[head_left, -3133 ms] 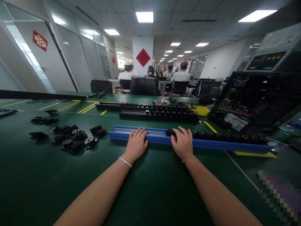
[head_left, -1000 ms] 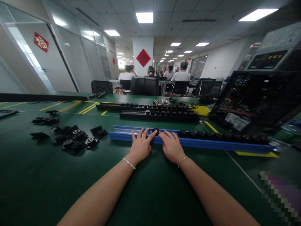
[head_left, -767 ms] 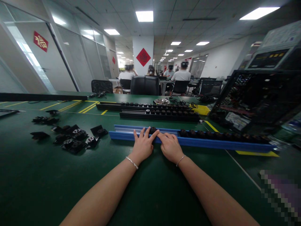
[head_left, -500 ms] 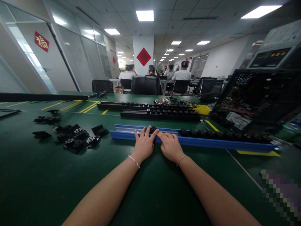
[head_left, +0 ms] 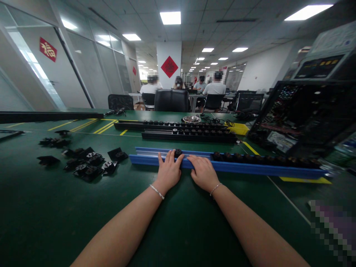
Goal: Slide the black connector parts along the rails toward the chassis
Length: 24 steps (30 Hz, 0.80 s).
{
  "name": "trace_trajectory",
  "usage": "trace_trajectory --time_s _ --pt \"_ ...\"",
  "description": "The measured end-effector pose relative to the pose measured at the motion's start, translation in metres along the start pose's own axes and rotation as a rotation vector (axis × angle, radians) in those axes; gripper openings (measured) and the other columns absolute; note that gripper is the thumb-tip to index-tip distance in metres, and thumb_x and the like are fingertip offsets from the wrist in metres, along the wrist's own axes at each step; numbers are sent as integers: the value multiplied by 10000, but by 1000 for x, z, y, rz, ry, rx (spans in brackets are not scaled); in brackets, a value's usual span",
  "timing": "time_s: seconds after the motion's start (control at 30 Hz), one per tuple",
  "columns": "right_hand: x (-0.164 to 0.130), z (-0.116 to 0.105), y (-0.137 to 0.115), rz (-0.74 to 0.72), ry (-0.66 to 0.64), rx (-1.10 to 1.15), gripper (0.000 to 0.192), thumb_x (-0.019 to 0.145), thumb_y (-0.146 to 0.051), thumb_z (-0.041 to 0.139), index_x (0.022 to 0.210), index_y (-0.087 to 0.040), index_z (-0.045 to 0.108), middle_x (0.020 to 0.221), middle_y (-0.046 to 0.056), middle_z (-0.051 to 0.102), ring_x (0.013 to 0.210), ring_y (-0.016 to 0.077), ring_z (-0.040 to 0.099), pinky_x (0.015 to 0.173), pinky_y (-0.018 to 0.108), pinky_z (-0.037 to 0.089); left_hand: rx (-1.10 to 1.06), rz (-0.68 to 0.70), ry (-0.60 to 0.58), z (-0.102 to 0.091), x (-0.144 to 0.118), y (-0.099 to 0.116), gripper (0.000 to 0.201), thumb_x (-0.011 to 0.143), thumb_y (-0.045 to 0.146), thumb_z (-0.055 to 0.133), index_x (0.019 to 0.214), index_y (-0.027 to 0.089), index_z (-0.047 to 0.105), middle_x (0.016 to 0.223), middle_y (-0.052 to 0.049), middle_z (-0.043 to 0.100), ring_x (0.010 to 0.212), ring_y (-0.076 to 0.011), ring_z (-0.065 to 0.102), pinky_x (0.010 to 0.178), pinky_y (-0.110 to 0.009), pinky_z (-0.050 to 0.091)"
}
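Note:
A long blue rail (head_left: 250,170) lies across the table in front of me. Between the thumb and index finger of my left hand (head_left: 169,171) is a small black module (head_left: 178,152), which sits in the rail's channel. The other fingers of that hand spread over the rail. My right hand (head_left: 204,173) rests at the rail just to the right, fingers stretched over its near edge and thumb apart, holding nothing visible. Farther right, a row of similar black modules (head_left: 237,157) fills the channel. Loose black square pieces (head_left: 90,159) lie in a pile at left.
Behind the blue rail stand two black rails (head_left: 186,136) with modules in them. A clear round dish (head_left: 191,119) and a yellow tray (head_left: 238,128) are at the back. An opened computer case (head_left: 275,118) stands at right. People sit in the background.
My left hand and the black module have shifted slightly left along the rail. My right hand has come away from the left, leaving a gap between them.

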State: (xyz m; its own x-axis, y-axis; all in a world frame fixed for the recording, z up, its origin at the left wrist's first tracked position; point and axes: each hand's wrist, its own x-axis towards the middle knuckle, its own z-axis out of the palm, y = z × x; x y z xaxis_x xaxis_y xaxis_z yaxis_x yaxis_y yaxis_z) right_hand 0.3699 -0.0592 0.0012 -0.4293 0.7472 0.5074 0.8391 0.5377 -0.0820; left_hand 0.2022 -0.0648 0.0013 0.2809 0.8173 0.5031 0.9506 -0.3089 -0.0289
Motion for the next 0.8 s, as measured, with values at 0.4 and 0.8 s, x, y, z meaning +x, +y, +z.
trace_trajectory --time_s 0.4,0.8 --pt "-2 2 2 24 26 -28 460 759 -155 447 1209 -216 522 1266 51 543 1149 196 456 1038 385 229 57 -53 36 2 -2 -2 508 805 267 449 1311 304 418 1352 -143 442 1285 -330 334 1030 -646 79" --pt "-3 3 6 65 56 -54 434 763 -165 447 1187 -208 532 1238 49 562 1144 198 454 1049 387 212 119 -129 32 -2 -3 -3 534 795 280 464 1321 202 420 1333 -207 447 1314 -367 275 1044 -617 75"
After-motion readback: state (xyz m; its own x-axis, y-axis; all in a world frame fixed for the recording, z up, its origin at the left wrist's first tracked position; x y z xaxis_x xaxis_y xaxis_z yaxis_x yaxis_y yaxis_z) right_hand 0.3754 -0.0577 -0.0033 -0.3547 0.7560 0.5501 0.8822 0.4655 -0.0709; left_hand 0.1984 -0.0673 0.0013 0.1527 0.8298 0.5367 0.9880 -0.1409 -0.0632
